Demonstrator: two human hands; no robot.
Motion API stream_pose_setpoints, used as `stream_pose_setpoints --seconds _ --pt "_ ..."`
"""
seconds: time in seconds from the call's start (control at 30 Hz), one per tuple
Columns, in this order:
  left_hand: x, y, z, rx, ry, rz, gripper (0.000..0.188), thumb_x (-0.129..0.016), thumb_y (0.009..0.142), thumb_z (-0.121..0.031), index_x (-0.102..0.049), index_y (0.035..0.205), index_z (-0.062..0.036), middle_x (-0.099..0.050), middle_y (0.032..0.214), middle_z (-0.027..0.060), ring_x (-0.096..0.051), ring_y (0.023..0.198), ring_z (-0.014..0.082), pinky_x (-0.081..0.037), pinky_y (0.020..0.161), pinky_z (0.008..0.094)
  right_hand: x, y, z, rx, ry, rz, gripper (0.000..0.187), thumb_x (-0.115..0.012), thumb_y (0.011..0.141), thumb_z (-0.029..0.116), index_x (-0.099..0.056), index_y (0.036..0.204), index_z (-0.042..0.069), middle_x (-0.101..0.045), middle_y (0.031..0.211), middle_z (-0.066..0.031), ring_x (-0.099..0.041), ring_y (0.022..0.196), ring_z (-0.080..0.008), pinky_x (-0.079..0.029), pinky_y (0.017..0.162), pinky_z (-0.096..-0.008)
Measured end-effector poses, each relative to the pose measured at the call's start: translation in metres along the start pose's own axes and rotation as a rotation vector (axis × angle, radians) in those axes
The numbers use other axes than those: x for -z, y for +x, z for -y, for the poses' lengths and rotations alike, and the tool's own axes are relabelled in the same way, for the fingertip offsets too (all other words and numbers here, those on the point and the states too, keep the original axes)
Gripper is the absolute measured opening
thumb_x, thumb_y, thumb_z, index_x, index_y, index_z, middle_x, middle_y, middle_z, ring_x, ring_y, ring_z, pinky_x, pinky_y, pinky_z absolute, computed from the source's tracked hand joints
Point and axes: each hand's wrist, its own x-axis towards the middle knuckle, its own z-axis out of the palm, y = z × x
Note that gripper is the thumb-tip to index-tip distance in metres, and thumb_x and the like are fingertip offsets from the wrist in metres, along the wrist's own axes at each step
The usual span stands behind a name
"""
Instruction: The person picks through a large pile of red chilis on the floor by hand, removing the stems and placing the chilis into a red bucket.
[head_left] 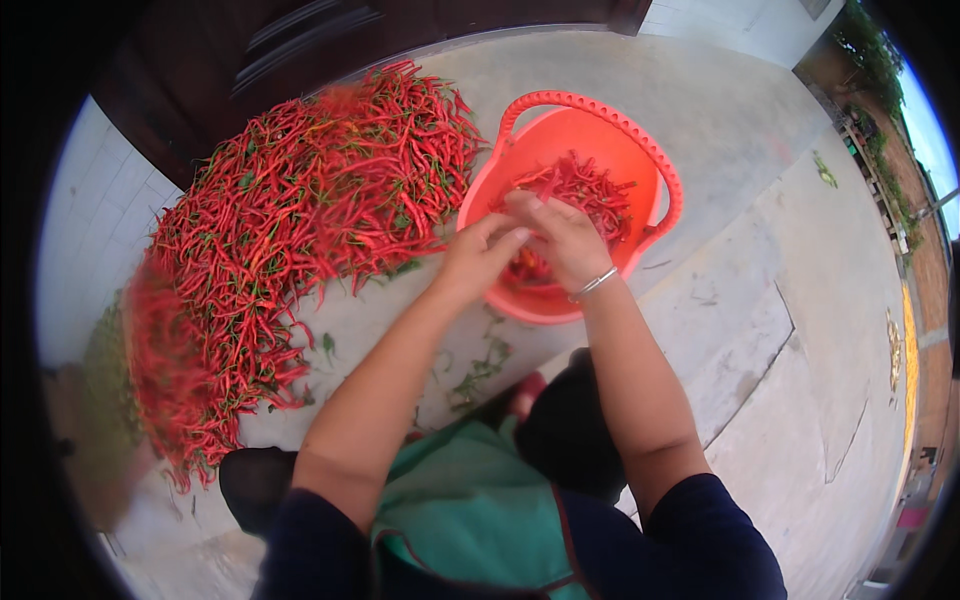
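Note:
Both my hands meet over a pinkish-red plastic basket (640, 178), its tall handle raised. Red chili peppers (598, 186) lie in its bottom. My right hand (568, 238), with a silver bracelet at the wrist, has its fingers bent together, and a red chili pepper (549, 184) shows at their tips. Close against it, my left hand (482, 258) has curled fingers with thumb and forefinger drawn together; whatever lies between them is hidden. To the left spreads a large heap of red chili peppers with green stems (290, 200).
Leaf and stem scraps (482, 370) litter the concrete floor (740, 250) before my knees. Behind the heap stands a dark door (300, 50). A green apron (470, 500) covers my lap. Yellowish bits (893, 350) lie at the far right, by a ledge.

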Motion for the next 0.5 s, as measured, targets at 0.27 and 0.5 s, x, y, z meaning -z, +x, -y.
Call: stream_pose_setpoints --seconds 0.27,0.5 --pt "-0.007 -0.001 -0.018 -0.354 0.6 0.067 0.011 -0.052 0.086 -0.009 -0.058 0.092 -0.0034 -0.061 0.082 0.011 -0.06 0.075 0.0244 -0.048 0.066 0.033 0.006 0.001 0.002 -0.186 0.217 0.023 0.029 -0.052 0.09 0.025 -0.059 0.104 0.001 -0.061 0.093 -0.0075 -0.058 0.083 -0.0172 -0.047 0.072 -0.0299" --pt "0.03 -0.026 -0.006 -0.239 0.804 0.269 0.023 -0.06 0.079 -0.013 -0.057 0.102 -0.0071 -0.06 0.091 0.0113 -0.059 0.083 0.0303 -0.047 0.074 0.0368 0.122 0.05 -0.043 0.499 -1.513 -0.753 0.038 -0.06 0.08 0.03 -0.06 0.102 -0.001 -0.064 0.092 -0.0192 -0.061 0.092 -0.0322 -0.047 0.083 -0.0383"
